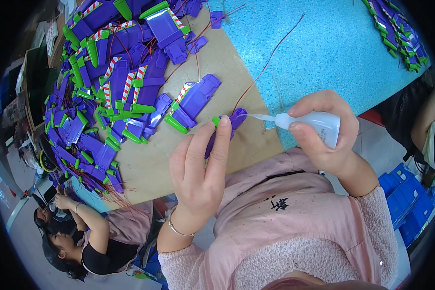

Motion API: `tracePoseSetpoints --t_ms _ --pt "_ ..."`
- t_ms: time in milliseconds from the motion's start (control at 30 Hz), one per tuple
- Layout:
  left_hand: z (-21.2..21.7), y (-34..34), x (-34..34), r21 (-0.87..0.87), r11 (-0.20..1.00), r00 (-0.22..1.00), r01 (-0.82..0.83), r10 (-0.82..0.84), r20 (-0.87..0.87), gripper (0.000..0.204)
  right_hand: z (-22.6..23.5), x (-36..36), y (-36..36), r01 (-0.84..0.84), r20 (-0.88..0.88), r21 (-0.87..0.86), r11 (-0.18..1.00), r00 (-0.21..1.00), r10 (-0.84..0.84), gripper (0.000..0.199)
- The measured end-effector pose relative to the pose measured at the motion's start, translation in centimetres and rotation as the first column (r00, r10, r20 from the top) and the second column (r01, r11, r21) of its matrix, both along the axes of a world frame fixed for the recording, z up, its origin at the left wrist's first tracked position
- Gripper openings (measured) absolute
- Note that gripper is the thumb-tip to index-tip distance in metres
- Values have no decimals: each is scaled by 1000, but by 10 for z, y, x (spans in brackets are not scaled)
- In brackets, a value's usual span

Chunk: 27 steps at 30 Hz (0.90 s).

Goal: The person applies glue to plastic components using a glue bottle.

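My left hand is closed on a purple plastic wing piece with a green tip, keeping it low over the tabletop. A thin red wire runs from this piece up and to the right. In my right hand is a small white squeeze bottle, tilted nearly level, with a long thin nozzle. The nozzle's end reaches the purple piece, though contact is too fine to tell. Just left of it lies another purple wing with a green tip and a red-and-white striped edge.
A large heap of purple and green wing pieces with red wires covers the table's left side. More pieces lie at the far right on the blue speckled surface. Brown board lies under my hands. Another person works at lower left.
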<state>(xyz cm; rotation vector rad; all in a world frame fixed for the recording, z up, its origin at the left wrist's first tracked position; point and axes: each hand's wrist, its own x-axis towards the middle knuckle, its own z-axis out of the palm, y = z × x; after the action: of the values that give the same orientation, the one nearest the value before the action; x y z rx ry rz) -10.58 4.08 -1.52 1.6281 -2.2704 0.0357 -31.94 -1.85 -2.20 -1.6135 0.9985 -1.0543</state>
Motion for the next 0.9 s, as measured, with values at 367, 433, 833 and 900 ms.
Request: tracePoseSetpoints --t_ms 367,433,833,900 --pt "-4 -11 -9 51 999 990 -18 25 -142 45 1 -12 2 130 114 69 989 984 -138 15" --pt "-5 -30 5 -5 996 991 -85 84 -106 45 0 -12 2 141 103 80 987 983 -149 15" --pt "2 -13 12 176 978 982 -112 137 -134 49 1 2 -3 81 90 176 981 991 -98 17" --pt "1 -14 13 177 978 978 -107 136 -158 49 -3 4 -3 46 92 120 992 994 -57 17"
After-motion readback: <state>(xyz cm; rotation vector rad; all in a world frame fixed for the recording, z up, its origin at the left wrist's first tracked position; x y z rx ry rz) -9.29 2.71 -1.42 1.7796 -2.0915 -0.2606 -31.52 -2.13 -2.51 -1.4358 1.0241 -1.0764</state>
